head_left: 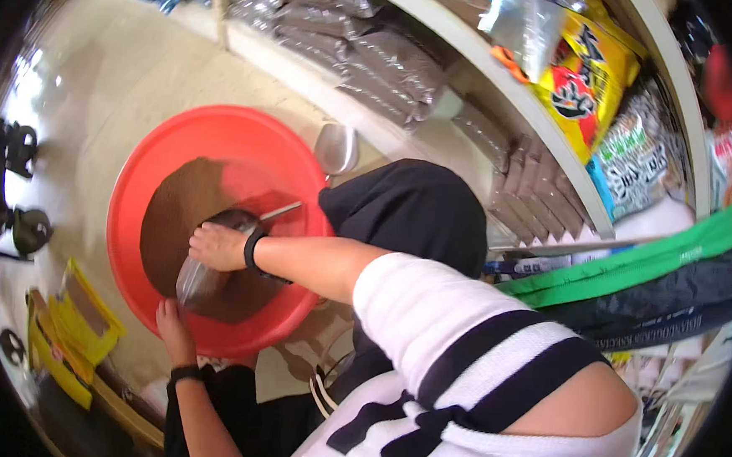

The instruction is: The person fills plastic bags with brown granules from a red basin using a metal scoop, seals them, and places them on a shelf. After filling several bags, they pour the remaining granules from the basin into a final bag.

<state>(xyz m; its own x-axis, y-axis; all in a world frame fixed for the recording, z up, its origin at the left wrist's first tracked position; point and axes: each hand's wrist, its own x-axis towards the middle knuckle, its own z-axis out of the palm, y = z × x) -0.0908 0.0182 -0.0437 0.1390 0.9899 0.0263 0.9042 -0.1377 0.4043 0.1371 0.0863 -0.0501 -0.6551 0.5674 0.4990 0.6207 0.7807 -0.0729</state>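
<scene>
A wide red plastic basin holds a heap of fine brown granular material, perhaps soil or feed. Over the heap lies a clear plastic bag, tilted, with some brown showing through it. My right hand, with a dark band at the wrist, is closed over the bag's upper part. At the basin's near rim my left hand pinches the bag's lower end. A thin metal rod-like handle sticks up beside my right wrist; its other end is hidden.
A metal scoop lies on the floor by the basin's far right edge. Filled brown bags are stacked on the low shelf beyond, with smaller brown packs beside them. Yellow packaging stands at left. My dark-clothed knee is close to the basin.
</scene>
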